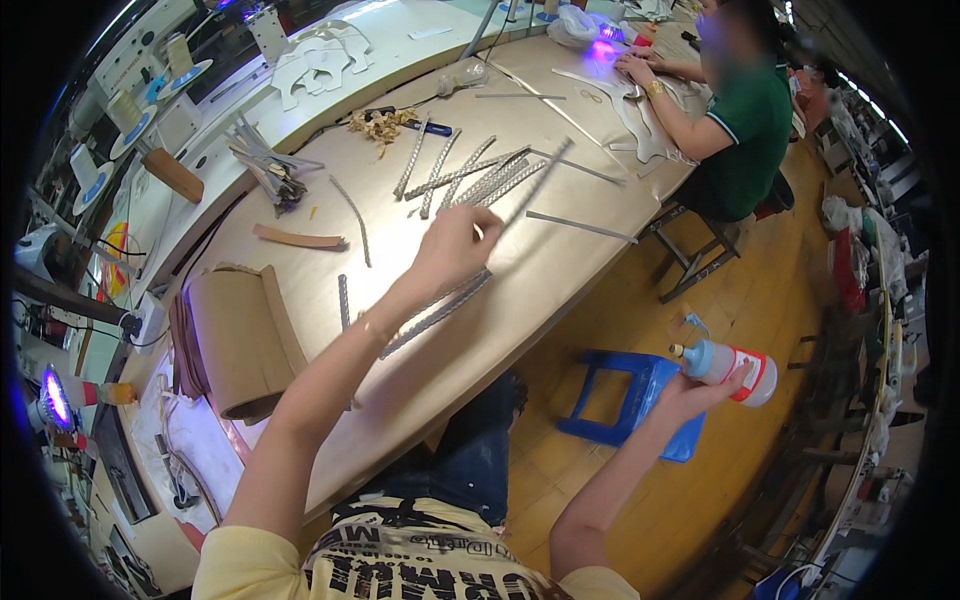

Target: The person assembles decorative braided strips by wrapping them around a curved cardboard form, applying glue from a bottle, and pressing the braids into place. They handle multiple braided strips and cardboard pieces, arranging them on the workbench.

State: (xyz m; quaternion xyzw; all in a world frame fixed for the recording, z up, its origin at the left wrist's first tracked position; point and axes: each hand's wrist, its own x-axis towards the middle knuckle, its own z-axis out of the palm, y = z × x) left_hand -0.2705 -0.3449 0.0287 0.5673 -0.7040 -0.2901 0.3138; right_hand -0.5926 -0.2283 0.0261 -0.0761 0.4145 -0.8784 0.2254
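Note:
My left hand [458, 243] reaches over the table, its fingers pinched on one end of a thin dark grey strip [538, 185]. The strip slants up and away, slightly blurred. Beneath my wrist lies a braided grey strap [430, 318]. Just beyond my fingers, several braided grey straps [498, 180] lie in a loose bunch. Off the table's edge to the right, my right hand [700, 392] is wrapped round a clear plastic squeeze bottle [735, 372] with a light blue top and a red-and-white label. The bottle is tilted, its nozzle pointing left.
A brown roll of sheet material [240, 335] stands at the table's left, near a tan strip [298, 238] and a bundle of grey strips [270, 165]. A blue-handled tool [428, 127] lies farther back. Below the bottle is a blue stool [625, 400]. A co-worker in green [748, 140] sits at far right.

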